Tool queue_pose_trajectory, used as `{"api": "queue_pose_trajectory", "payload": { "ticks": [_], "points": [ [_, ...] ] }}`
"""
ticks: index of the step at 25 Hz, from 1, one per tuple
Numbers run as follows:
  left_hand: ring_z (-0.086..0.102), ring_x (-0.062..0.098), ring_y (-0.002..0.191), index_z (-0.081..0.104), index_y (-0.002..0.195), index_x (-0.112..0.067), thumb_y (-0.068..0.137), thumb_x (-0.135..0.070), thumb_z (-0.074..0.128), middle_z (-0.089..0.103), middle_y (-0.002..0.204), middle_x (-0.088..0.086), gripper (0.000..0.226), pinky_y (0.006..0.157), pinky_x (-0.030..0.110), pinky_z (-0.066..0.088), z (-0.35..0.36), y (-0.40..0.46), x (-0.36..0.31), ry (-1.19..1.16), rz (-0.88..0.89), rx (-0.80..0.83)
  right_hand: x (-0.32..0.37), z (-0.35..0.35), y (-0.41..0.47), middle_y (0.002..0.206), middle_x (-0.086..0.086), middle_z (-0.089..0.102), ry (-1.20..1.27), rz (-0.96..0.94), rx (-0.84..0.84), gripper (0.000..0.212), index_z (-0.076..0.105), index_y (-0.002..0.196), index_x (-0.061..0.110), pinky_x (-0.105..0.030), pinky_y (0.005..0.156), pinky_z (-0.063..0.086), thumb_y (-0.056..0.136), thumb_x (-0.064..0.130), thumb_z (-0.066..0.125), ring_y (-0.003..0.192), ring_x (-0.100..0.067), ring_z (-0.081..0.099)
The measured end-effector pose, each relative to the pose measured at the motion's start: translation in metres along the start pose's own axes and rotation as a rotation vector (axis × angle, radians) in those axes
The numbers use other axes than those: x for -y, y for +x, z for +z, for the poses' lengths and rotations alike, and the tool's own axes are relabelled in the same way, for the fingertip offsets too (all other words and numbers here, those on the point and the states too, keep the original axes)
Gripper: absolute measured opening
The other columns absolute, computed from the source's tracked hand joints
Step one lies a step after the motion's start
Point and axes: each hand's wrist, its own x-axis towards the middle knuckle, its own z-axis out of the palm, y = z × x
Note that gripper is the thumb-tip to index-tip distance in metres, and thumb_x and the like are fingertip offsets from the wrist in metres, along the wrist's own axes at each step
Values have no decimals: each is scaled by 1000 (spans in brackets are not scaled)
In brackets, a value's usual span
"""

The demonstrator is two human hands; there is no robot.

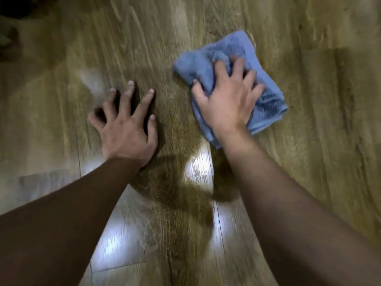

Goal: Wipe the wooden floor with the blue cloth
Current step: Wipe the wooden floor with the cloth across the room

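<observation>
A crumpled blue cloth (266, 83) lies on the wooden floor (144, 38) right of centre. My right hand (226, 98) presses down on it with fingers curled into the fabric, covering its middle. My left hand (125, 124) rests flat on the bare floor to the left of the cloth, fingers spread, holding nothing. Both bare forearms reach in from the bottom of the frame. The picture is blurred by motion.
Brown wood-grain planks fill the view, with bright light reflections (198, 170) between my arms and lower left. A dark, unclear shape (10, 21) sits at the top left corner.
</observation>
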Motion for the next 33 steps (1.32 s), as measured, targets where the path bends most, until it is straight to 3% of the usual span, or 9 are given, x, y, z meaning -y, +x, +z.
{"api": "queue_pose_trajectory", "payload": {
  "ticks": [4, 10, 15, 23, 28, 33],
  "points": [
    [25, 37, 147, 39, 153, -38, 98, -48, 36, 31, 164, 3, 56, 107, 66, 23, 2, 0, -3, 12, 4, 2, 5, 14, 52, 135, -9, 53, -41, -28, 16, 64, 59, 127, 28, -53, 93, 32, 83, 70, 41, 116, -39, 49],
    [24, 35, 148, 40, 151, -28, 96, -51, 33, 32, 163, 1, 60, 108, 65, 23, 0, 1, -3, -3, -28, 10, 2, 7, 35, 140, -9, 50, -57, -84, 31, 61, 56, 132, 28, -51, 91, 33, 86, 66, 42, 114, -39, 50],
    [25, 34, 147, 40, 150, -27, 95, -51, 34, 33, 163, 0, 60, 108, 65, 24, 0, 2, -4, -19, -26, 7, -10, -16, -53, 132, -11, 55, -19, -124, 54, 60, 60, 133, 28, -49, 84, 35, 84, 62, 52, 101, -38, 52],
    [27, 35, 146, 41, 150, -27, 96, -49, 36, 33, 162, 0, 59, 106, 65, 24, 0, 2, -3, -22, -27, 2, -44, -48, -253, 140, -7, 50, 28, -184, 194, 67, 59, 131, 32, -52, 89, 35, 71, 61, 66, 114, -42, 54],
    [27, 35, 145, 41, 149, -27, 95, -49, 37, 34, 162, 0, 58, 106, 65, 24, 1, 1, -1, -19, -22, -1, -32, -42, -207, 136, -6, 50, 44, -169, 173, 62, 62, 125, 33, -51, 85, 34, 71, 63, 65, 108, -39, 52],
    [27, 35, 146, 41, 149, -27, 95, -48, 38, 33, 163, -1, 58, 106, 64, 24, 0, 2, -2, -10, -21, 8, -6, -23, -92, 127, -10, 55, 43, -99, 92, 61, 64, 125, 29, -47, 82, 32, 77, 66, 59, 97, -37, 50]
  ]
}}
